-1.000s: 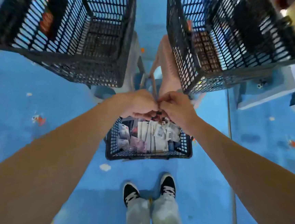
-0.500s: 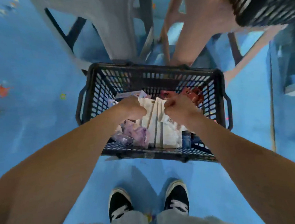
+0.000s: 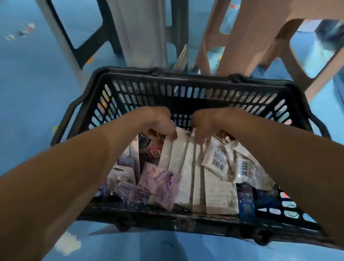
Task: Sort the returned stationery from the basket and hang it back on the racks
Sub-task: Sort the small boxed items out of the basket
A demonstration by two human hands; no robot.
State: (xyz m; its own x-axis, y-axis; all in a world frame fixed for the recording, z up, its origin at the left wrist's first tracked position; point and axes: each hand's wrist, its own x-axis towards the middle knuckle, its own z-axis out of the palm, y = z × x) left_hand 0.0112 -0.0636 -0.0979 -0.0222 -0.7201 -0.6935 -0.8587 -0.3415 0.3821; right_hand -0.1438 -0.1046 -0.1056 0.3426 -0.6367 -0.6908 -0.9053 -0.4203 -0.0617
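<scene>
1. White stationery packs point(image 3: 191, 170) standing on edge in the middle of the black basket point(image 3: 183, 83), tops toward its far wall.
2. Left grip point(image 3: 158, 123) curled, pinching the leftmost packs' top edge; right grip point(image 3: 206, 124) just beside, pinching the next pack's top.
3. Purple packs point(image 3: 161, 183) toward the near left corner, barcoded sachets point(image 3: 219, 159) along the right side.
4. Blue floor point(image 3: 17, 81) beneath; grey stool point(image 3: 141, 24) and tan stool point(image 3: 261, 18) beyond the far edge.

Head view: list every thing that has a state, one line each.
basket, on the floor, handles down, holding packets.
white packets, upright on edge, bunched together.
left hand, in the basket, gripping the white packets' tops.
right hand, in the basket, gripping the same tops.
purple packet, tilted beside the white packets.
</scene>
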